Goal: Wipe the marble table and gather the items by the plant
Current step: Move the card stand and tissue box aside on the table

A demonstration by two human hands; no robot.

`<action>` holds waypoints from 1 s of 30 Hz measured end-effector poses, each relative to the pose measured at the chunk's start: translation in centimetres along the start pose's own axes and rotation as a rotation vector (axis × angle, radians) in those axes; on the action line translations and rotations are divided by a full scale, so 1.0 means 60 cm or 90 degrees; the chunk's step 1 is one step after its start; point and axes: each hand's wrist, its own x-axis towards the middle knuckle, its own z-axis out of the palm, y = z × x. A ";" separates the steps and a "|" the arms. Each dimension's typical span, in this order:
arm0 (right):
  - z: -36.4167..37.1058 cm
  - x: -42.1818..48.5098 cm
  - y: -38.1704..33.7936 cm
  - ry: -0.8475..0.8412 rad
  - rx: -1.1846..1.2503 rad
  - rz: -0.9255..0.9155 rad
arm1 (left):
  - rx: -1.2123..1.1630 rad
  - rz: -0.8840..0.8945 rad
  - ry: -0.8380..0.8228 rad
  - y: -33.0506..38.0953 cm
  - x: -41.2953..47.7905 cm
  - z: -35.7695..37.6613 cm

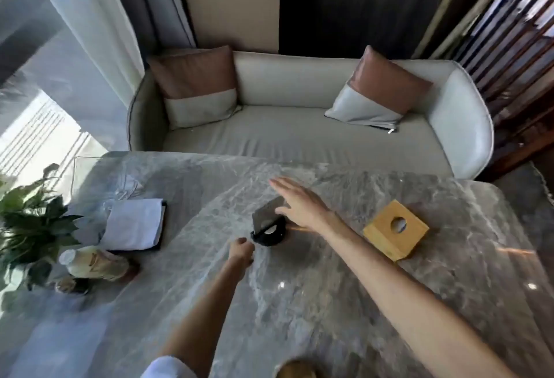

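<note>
On the grey marble table (314, 302) a small black stand (269, 235) with a dark upright card stands near the middle. My right hand (299, 203) hovers flat and open just above and behind it, fingers spread. My left hand (241, 250) is curled into a fist right beside the stand's near left edge; whether it touches the stand is unclear. A yellow wooden box (395, 229) with a round hole lies to the right. The green plant (33, 221) is at the left edge, with a pale bottle (96, 262) and a dark folder topped by white paper (136, 224) next to it.
A pale sofa (299, 134) with two brown-and-white cushions runs along the table's far side. Curtains and a window fill the left. A wooden slat screen stands at the right. A small dark jar (73, 284) sits by the bottle. A brown round object (296, 370) shows at the bottom edge.
</note>
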 end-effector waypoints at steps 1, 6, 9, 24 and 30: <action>0.005 0.017 -0.003 -0.057 -0.047 -0.003 | -0.030 -0.003 -0.017 0.001 -0.006 0.012; 0.029 0.040 -0.018 -0.101 -0.158 0.015 | -0.085 -0.046 -0.060 -0.005 -0.017 0.040; 0.023 0.024 -0.026 -0.053 -0.172 0.015 | -0.126 -0.038 -0.051 -0.005 -0.012 0.046; -0.043 -0.605 0.300 0.197 0.246 0.422 | 0.005 -0.044 -0.206 -0.174 -0.306 0.389; -0.170 -0.675 0.536 0.239 0.198 0.507 | 0.100 0.051 -0.341 -0.107 -0.334 0.737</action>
